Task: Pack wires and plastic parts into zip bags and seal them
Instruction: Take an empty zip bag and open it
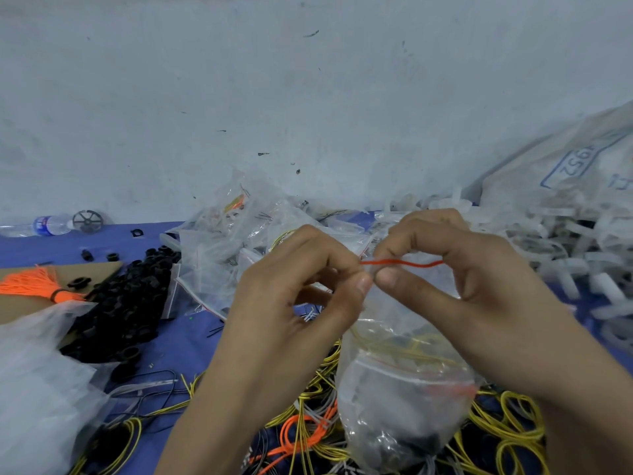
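The zip bag (404,382) hangs between both hands, already holding yellow wire and black parts. The left hand (308,286) and right hand (462,269) each have a pinching grip on its red zip strip (400,263) — the seal looks unfinished. Filled bags (233,241) pile behind; loose yellow wires (513,423) and black plastic parts (126,303) remain unpacked.

One printed mark was noted on the white woven sack (527,186) at the right edge: a blue frame (579,162) holding blue digits, seen upside down and tilted, read as "952" after a first character that could be 1 or 4. Further blue strokes (617,181) were recorded just right of the frame on the same sack, cut by the picture edge and not legible. A blue and red label (46,225) was seen on the water bottle (20,229) lying at far left, its print too small to be read.
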`<state>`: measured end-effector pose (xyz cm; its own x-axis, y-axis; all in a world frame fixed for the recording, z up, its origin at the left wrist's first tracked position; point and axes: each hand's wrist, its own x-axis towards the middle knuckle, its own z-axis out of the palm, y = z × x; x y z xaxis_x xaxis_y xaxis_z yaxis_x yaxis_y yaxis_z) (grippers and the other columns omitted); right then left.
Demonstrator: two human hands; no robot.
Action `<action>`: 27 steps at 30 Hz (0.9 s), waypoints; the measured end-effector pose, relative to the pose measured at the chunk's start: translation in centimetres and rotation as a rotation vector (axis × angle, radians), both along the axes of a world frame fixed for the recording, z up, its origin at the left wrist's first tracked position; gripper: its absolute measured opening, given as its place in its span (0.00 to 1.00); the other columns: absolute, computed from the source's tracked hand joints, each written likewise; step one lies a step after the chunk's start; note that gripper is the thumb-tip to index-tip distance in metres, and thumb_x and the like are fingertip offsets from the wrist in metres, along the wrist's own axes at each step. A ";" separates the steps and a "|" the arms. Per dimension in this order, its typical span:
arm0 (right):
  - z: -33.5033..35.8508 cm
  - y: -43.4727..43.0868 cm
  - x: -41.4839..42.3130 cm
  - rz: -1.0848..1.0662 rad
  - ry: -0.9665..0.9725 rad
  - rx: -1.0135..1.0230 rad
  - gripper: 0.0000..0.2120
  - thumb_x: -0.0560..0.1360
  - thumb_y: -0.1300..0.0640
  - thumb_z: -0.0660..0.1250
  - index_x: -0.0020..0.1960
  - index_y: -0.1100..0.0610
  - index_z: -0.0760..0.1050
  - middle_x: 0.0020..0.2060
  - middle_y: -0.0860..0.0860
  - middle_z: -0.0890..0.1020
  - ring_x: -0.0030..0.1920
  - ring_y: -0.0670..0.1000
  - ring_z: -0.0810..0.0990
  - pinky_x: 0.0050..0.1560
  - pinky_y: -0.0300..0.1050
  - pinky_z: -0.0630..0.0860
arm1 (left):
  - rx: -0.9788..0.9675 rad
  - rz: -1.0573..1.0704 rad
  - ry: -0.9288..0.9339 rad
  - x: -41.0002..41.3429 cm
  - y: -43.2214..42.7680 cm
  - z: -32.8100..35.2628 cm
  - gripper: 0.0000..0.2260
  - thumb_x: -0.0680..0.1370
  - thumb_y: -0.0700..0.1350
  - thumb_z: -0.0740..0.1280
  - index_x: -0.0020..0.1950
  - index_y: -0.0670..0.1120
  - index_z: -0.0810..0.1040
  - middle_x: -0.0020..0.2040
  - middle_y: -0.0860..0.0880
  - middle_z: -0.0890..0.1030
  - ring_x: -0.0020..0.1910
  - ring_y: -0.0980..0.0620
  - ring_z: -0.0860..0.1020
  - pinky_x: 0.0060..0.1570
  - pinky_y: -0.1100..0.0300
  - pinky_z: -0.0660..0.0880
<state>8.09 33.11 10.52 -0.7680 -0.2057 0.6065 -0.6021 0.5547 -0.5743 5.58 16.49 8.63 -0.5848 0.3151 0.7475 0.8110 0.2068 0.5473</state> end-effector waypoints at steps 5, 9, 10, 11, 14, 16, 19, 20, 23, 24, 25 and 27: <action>-0.1 -0.5 0.0 -0.023 0.048 0.049 0.03 0.71 0.50 0.64 0.41 0.47 0.76 0.41 0.40 0.78 0.53 0.45 0.72 0.56 0.41 0.65 | 0.024 -0.001 -0.018 0.0 0.2 -0.1 0.08 0.73 0.46 0.63 0.40 0.43 0.76 0.37 0.50 0.75 0.38 0.49 0.77 0.38 0.63 0.74; -0.2 -0.9 0.0 -0.070 0.122 0.082 0.02 0.71 0.49 0.65 0.41 0.46 0.76 0.41 0.40 0.77 0.52 0.42 0.71 0.61 0.51 0.65 | 0.047 0.031 0.040 -0.1 0.3 -0.2 0.07 0.72 0.43 0.63 0.38 0.41 0.76 0.36 0.49 0.75 0.36 0.48 0.77 0.36 0.58 0.75; -0.2 -1.0 0.0 -0.090 0.146 0.087 0.03 0.71 0.48 0.64 0.40 0.46 0.75 0.41 0.40 0.77 0.52 0.41 0.71 0.62 0.54 0.65 | 0.052 0.046 0.050 -0.1 0.2 -0.2 0.07 0.72 0.43 0.63 0.38 0.41 0.75 0.36 0.49 0.75 0.36 0.48 0.76 0.35 0.59 0.75; -0.2 -0.9 0.0 -0.108 0.162 0.087 0.05 0.70 0.46 0.63 0.40 0.46 0.74 0.42 0.40 0.77 0.52 0.41 0.71 0.62 0.55 0.66 | 0.058 0.057 0.055 -0.1 0.2 -0.2 0.07 0.72 0.43 0.62 0.38 0.41 0.75 0.36 0.49 0.74 0.35 0.50 0.75 0.35 0.60 0.74; 0.1 -0.6 0.1 -0.121 0.181 0.095 0.06 0.70 0.45 0.60 0.39 0.46 0.73 0.41 0.39 0.76 0.52 0.41 0.71 0.59 0.52 0.67 | 0.066 0.058 0.035 0.0 0.3 -0.1 0.06 0.73 0.44 0.62 0.38 0.43 0.74 0.36 0.52 0.73 0.34 0.53 0.73 0.35 0.66 0.71; 0.2 -0.5 0.2 -0.117 0.200 0.107 0.05 0.71 0.46 0.60 0.39 0.45 0.73 0.41 0.39 0.76 0.52 0.41 0.71 0.58 0.51 0.67 | 0.037 0.052 0.037 0.0 0.5 -0.1 0.06 0.74 0.46 0.63 0.39 0.46 0.75 0.37 0.54 0.74 0.35 0.54 0.74 0.36 0.67 0.71; 0.3 -0.6 0.4 -0.122 0.205 0.096 0.04 0.70 0.45 0.61 0.39 0.43 0.73 0.43 0.39 0.76 0.52 0.42 0.72 0.59 0.51 0.67 | -0.011 0.071 0.085 0.1 0.7 0.0 0.05 0.75 0.46 0.62 0.41 0.48 0.76 0.38 0.55 0.74 0.37 0.56 0.75 0.37 0.68 0.72; 0.4 -0.5 0.5 -0.125 0.194 0.088 0.04 0.69 0.44 0.60 0.39 0.42 0.73 0.44 0.39 0.76 0.53 0.42 0.72 0.59 0.51 0.67 | -0.010 0.081 0.090 0.1 0.6 0.0 0.06 0.75 0.45 0.62 0.41 0.47 0.77 0.37 0.55 0.75 0.37 0.55 0.75 0.37 0.68 0.72; 0.5 0.0 0.6 -0.137 0.174 0.088 0.06 0.69 0.44 0.60 0.39 0.44 0.73 0.45 0.39 0.76 0.54 0.41 0.72 0.60 0.52 0.67 | 0.031 0.100 0.058 0.1 0.6 -0.1 0.07 0.74 0.46 0.62 0.39 0.44 0.76 0.36 0.53 0.74 0.36 0.54 0.74 0.36 0.68 0.70; 0.6 0.2 0.6 -0.141 0.178 0.099 0.06 0.70 0.44 0.60 0.39 0.44 0.73 0.45 0.39 0.76 0.54 0.41 0.72 0.60 0.52 0.67 | 0.038 0.099 0.047 0.1 0.7 -0.1 0.08 0.74 0.46 0.62 0.39 0.44 0.76 0.35 0.52 0.73 0.35 0.54 0.74 0.36 0.69 0.69; 0.6 0.2 0.6 -0.141 0.184 0.113 0.06 0.70 0.45 0.60 0.39 0.45 0.73 0.43 0.39 0.76 0.53 0.42 0.72 0.59 0.52 0.67 | 0.038 0.089 0.042 0.2 0.7 -0.1 0.08 0.74 0.47 0.62 0.39 0.45 0.76 0.35 0.52 0.73 0.35 0.54 0.73 0.36 0.69 0.69; 0.6 0.0 0.6 -0.130 0.200 0.133 0.05 0.71 0.46 0.60 0.40 0.45 0.73 0.41 0.39 0.76 0.53 0.43 0.72 0.58 0.52 0.68 | 0.020 0.072 0.049 0.2 0.9 -0.1 0.06 0.75 0.47 0.62 0.41 0.47 0.77 0.36 0.53 0.74 0.36 0.54 0.74 0.35 0.67 0.71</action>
<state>8.71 33.14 11.08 -0.6611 -0.2014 0.7228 -0.6148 0.6976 -0.3679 5.83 17.43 8.51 -0.5677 0.2580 0.7818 0.8205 0.2546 0.5118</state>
